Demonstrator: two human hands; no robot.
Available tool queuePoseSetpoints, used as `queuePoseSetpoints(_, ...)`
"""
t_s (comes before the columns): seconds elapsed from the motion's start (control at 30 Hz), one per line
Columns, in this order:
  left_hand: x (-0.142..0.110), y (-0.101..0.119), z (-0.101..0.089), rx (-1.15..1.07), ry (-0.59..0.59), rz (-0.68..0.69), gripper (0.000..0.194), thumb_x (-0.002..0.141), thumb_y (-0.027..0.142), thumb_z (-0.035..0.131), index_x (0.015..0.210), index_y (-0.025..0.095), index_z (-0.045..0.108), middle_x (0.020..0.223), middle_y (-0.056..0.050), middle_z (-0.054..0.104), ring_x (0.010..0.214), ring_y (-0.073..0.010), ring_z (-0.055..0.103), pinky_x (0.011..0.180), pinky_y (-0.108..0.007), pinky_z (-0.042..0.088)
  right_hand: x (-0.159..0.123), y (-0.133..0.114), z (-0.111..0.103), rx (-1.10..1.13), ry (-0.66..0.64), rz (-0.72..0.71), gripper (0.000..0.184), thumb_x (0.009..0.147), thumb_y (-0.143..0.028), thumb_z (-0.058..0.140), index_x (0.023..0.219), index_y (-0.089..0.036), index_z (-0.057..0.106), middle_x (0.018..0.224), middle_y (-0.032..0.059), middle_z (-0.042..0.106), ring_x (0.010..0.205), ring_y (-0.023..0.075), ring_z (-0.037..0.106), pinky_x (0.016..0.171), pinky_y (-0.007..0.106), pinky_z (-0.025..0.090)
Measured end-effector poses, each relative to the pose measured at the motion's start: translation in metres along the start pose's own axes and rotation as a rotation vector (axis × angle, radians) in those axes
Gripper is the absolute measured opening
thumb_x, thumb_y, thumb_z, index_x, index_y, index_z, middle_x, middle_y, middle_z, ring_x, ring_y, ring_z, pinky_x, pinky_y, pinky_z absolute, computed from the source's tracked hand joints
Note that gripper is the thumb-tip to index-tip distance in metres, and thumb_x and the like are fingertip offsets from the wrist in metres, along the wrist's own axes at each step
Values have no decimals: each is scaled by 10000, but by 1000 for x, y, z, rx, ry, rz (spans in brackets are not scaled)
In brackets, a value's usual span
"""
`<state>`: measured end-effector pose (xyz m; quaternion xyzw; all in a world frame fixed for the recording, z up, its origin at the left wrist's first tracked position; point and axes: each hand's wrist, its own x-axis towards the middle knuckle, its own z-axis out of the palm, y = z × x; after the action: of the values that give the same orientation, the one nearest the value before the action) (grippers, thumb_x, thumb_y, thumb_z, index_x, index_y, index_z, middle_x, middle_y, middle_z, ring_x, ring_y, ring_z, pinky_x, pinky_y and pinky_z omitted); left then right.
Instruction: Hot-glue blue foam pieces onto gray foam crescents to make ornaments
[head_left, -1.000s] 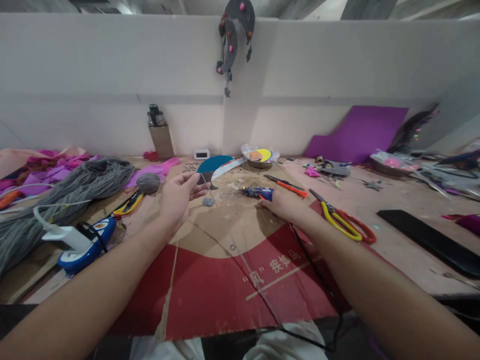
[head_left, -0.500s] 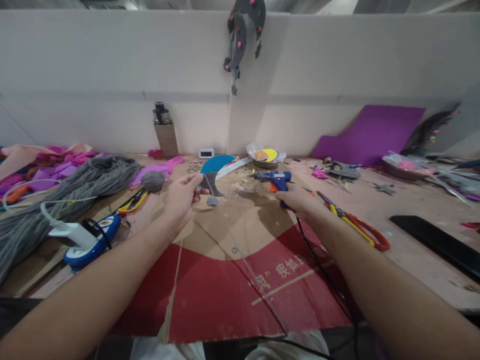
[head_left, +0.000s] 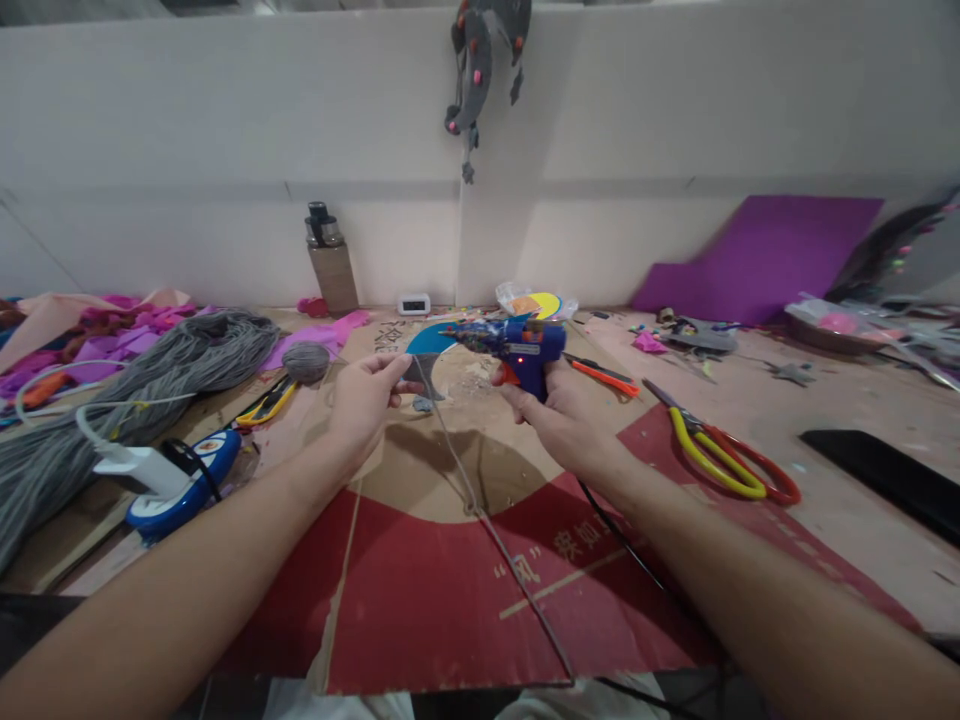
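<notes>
My left hand pinches a grey curved felt piece at its left edge, above the cardboard. A grey yarn strand runs from the felt down across the cardboard towards me. Just below the felt sits a small grey tuft. In my right hand is a blue hot glue gun with an orange trigger and a lit red light. Its nozzle points left, close to the upper right of the felt. A blue disc lies behind the felt.
On the right are scissors, an orange cutter and a black flat object. To the left lie a grey yarn hank, a yarn ball, a yellow cutter and a blue power strip. A wall stands behind.
My right hand has brought the glue gun left and nearer to me, so its nozzle is now close to the felt. My left hand stays nearly in place, still pinching the felt.
</notes>
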<state>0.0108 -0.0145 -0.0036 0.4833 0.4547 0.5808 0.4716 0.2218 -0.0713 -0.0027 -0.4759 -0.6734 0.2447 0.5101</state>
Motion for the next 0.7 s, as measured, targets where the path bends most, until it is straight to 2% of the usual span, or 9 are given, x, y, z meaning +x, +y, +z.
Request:
queuePoseSetpoints(0.13,-2,0,2,60,-13,37,243,691,324,719,822,126,670,747,-49,694,564,-117,658,394,-165,290,-2,-1,4,-177,-27,-81,230,852,-294,522,1045,-173,550,920,87,643,812,216,593,770,387,488)
queuePoseSetpoints(0.3,-7,3,4,120,-24,53,225,724,326,693,825,126,674,803,-73,716,589,-131,675,397,-169,307,-3,-1,6,-279,-46,-118,276,865,-276,496,1119,-169,519,965,107,639,863,243,603,792,405,487)
queuePoseSetpoints(0.7,-9,3,6,137,-46,80,218,737,327,698,817,128,665,795,-70,711,589,-136,684,398,-170,317,-5,-4,9,-267,-79,-106,320,859,-253,487,1169,-176,503,1011,119,656,903,259,630,796,419,509)
